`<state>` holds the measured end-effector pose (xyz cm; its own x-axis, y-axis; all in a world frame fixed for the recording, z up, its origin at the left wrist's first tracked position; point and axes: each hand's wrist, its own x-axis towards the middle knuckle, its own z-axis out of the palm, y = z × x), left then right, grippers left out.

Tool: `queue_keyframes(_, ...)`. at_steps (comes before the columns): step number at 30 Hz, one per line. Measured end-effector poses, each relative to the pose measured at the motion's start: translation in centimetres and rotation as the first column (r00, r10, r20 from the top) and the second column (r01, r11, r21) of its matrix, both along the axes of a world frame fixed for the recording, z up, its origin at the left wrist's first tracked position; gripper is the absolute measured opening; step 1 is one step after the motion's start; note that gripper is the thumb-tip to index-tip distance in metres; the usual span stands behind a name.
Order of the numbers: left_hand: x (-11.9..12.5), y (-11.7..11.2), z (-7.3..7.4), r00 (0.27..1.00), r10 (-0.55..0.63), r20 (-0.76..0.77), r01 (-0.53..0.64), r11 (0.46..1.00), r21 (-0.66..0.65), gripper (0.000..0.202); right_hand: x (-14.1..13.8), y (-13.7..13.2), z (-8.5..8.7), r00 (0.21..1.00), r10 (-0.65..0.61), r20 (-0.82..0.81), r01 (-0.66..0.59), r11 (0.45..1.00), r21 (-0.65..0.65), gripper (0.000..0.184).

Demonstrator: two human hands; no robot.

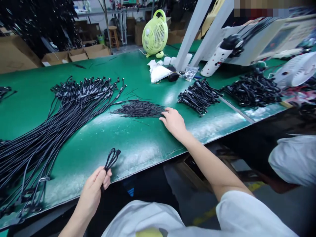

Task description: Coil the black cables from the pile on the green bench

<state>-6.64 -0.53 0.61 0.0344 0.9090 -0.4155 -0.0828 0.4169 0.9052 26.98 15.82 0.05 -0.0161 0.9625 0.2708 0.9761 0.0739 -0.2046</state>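
Note:
My left hand is closed around a small coiled black cable, just over the table's front edge. The cable's loops and a dark connector stick up from the fist. My right hand reaches to the right end of a pile of thin black twist ties. Its thumb and fingertips are slightly apart at the tie ends, and no tie shows lifted from the pile. To the left lies a large spread of long black cables, their connector ends fanned out toward the back.
Bundled black cables lie right of the ties, with another heap farther right. Behind stand a green fan, a white bottle and slanted grey posts. Another person's sleeve is at the right edge.

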Motion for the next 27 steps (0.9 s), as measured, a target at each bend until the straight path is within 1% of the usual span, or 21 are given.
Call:
queue_keyframes(1,0.3,0.1,-0.1,0.999,0.007,0.032,-0.007,1.000,-0.001,0.041,0.6,0.7,-0.7,0.997,-0.027,0.066,0.028,1.000,-0.014,0.023)
queue_keyframes(3,1.0,0.2,-0.1,0.997,0.008,0.078,-0.009,1.000,0.011,0.041,1.1,1.4,-1.6,0.986,-0.027,0.164,0.031,0.999,-0.019,0.026)
queue_keyframes(5,1.6,0.2,0.0,0.994,0.009,0.109,-0.011,1.000,0.025,0.041,0.9,1.2,-1.7,0.976,-0.050,0.212,0.045,0.999,0.028,0.029)
queue_keyframes(7,2.0,0.1,0.2,0.990,0.017,0.140,-0.023,0.999,0.042,0.040,0.5,0.5,-1.4,0.970,-0.108,0.217,0.088,0.991,0.103,0.030)
queue_keyframes(9,2.4,-0.1,0.3,0.984,0.026,0.176,-0.036,0.998,0.054,0.040,0.1,-0.4,-1.1,0.969,-0.159,0.189,0.124,0.975,0.186,0.031)
queue_keyframes(11,2.6,-0.4,0.4,0.977,0.029,0.211,-0.043,0.997,0.061,0.041,-0.5,-1.2,-0.9,0.977,-0.160,0.140,0.123,0.963,0.238,0.032)
queue_keyframes(15,3.1,-0.9,0.5,0.963,0.014,0.270,-0.035,0.997,0.071,0.040,-2.5,-2.6,-0.6,0.998,-0.066,0.026,0.058,0.968,0.243,0.027)
queue_keyframes(17,3.3,-1.1,0.6,0.958,0.011,0.287,-0.035,0.996,0.078,0.040,-4.2,-3.9,-0.2,0.996,-0.004,-0.084,0.024,0.971,0.237,0.024)
queue_keyframes(18,3.3,-1.3,0.6,0.957,0.008,0.290,-0.033,0.996,0.082,0.040,-5.4,-4.8,0.1,0.985,0.060,-0.163,-0.024,0.977,0.213,0.023)
queue_keyframes(19,3.4,-1.4,0.6,0.956,0.001,0.292,-0.028,0.996,0.088,0.041,-6.7,-5.8,0.3,0.955,0.149,-0.255,-0.109,0.980,0.167,0.021)
queue_keyframes(20,3.5,-1.6,0.6,0.955,-0.006,0.296,-0.022,0.995,0.093,0.041,-8.1,-7.1,0.4,0.900,0.253,-0.355,-0.232,0.967,0.100,0.020)
queue_keyframes(21,3.6,-1.7,0.5,0.953,-0.014,0.302,-0.016,0.995,0.097,0.041,-9.6,-8.3,0.5,0.818,0.345,-0.461,-0.375,0.927,0.029,0.019)
queue_keyframes(22,3.6,-1.8,0.4,0.950,-0.019,0.313,-0.013,0.995,0.101,0.040,-11.1,-9.6,0.6,0.723,0.403,-0.561,-0.504,0.863,-0.029,0.019)
queue_keyframes(23,3.6,-1.9,0.3,0.946,-0.019,0.325,-0.016,0.994,0.106,0.040,-12.4,-10.7,0.6,0.639,0.421,-0.644,-0.593,0.803,-0.063,0.018)
queue_keyframes(24,3.6,-2.0,0.1,0.942,-0.011,0.336,-0.028,0.994,0.110,0.040,-13.5,-11.6,0.5,0.578,0.412,-0.704,-0.642,0.763,-0.080,0.019)
queue_keyframes(25,3.6,-2.0,0.0,0.938,0.003,0.346,-0.045,0.992,0.115,0.041,-14.5,-12.3,0.4,0.539,0.392,-0.745,-0.661,0.745,-0.086,0.018)
queue_keyframes(27,3.3,-2.1,-0.2,0.936,0.032,0.350,-0.084,0.987,0.134,0.045,-15.7,-13.2,0.3,0.497,0.364,-0.788,-0.671,0.737,-0.082,0.017)
